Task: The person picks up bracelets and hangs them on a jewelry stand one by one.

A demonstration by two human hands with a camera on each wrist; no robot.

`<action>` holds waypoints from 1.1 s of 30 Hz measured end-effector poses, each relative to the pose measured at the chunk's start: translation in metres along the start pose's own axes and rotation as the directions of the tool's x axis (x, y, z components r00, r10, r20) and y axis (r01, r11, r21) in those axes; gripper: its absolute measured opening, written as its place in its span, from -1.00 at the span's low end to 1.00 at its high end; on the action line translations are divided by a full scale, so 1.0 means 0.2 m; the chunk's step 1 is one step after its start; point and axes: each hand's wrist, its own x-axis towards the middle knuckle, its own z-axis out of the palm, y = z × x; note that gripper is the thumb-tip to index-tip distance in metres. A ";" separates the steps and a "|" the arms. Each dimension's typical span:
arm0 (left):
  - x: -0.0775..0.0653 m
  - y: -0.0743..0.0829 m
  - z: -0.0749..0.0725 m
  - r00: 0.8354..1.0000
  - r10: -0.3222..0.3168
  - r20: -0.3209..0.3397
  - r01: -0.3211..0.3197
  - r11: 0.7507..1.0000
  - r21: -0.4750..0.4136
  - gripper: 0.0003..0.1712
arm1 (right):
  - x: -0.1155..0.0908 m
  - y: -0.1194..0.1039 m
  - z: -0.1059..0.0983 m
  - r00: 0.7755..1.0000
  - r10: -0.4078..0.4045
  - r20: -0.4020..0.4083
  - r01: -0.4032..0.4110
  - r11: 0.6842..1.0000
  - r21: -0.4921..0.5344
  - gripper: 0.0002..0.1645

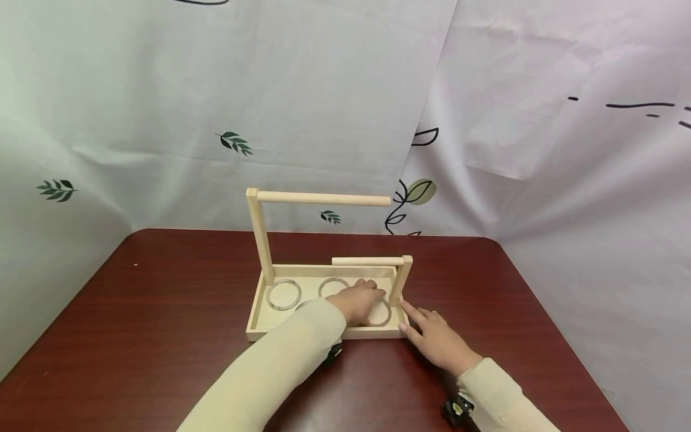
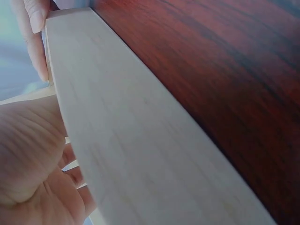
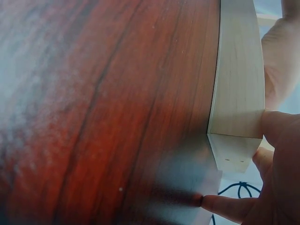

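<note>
A pale wooden tray [image 1: 378, 333] holds several clear rings, among them a left ring [image 1: 299, 294], a back ring [image 1: 321, 289] and a front right ring [image 1: 390, 313]. My left hand [image 1: 356, 302] reaches into the tray between the back and front right rings. In the left wrist view the tray's front wall [image 2: 122, 122] partly hides its fingers, so any grip on a ring is hidden. My right hand [image 1: 438, 342] touches the tray's right end with extended fingers. The right wrist view shows its thumb at the front corner and another finger over the table.
From the tray's left end rises a tall post [image 1: 261, 240] with a long horizontal bar [image 1: 324, 198]. A shorter post [image 1: 400, 282] at the right end carries a short bar [image 1: 367, 261] above the left hand. The dark red table [image 1: 178, 300] meets white printed cloth [image 1: 324, 120] behind.
</note>
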 end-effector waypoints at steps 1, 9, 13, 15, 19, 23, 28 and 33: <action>0.00 0.00 0.00 1.000 0.003 0.006 -0.003 1.000 0.003 -0.14 | 0.00 0.00 0.00 1.000 -0.003 -0.002 0.003 1.000 0.001 -0.35; 0.01 0.02 -0.04 0.999 0.006 0.041 -0.006 1.000 0.020 -0.18 | 0.01 0.01 0.01 1.000 0.006 -0.002 -0.006 1.000 0.009 -0.34; 0.01 0.03 -0.04 0.999 0.000 0.050 -0.001 1.000 0.016 -0.19 | 0.01 0.01 0.01 1.000 0.013 0.001 -0.013 1.000 0.007 -0.34; 0.01 0.03 -0.05 0.998 -0.009 0.056 0.009 1.000 0.008 -0.19 | 0.01 0.02 0.01 1.000 0.013 0.001 -0.013 1.000 0.006 -0.34; 0.01 0.04 -0.06 0.997 -0.032 0.077 0.032 1.000 0.002 -0.19 | 0.01 0.02 0.02 1.000 0.008 -0.004 -0.008 1.000 0.003 -0.34; 0.01 0.04 -0.06 0.995 -0.044 0.093 0.043 0.999 0.009 -0.26 | 0.01 0.02 0.02 1.000 0.008 -0.007 -0.008 1.000 0.001 -0.34; 0.02 0.03 -0.05 0.994 -0.049 0.100 0.046 0.999 0.027 -0.36 | 0.01 0.02 0.02 1.000 0.009 -0.005 -0.009 1.000 0.003 -0.34; 0.02 0.03 -0.05 0.993 -0.055 0.106 0.053 0.998 0.019 -0.36 | 0.01 0.02 0.02 1.000 0.004 -0.011 -0.004 1.000 0.005 -0.34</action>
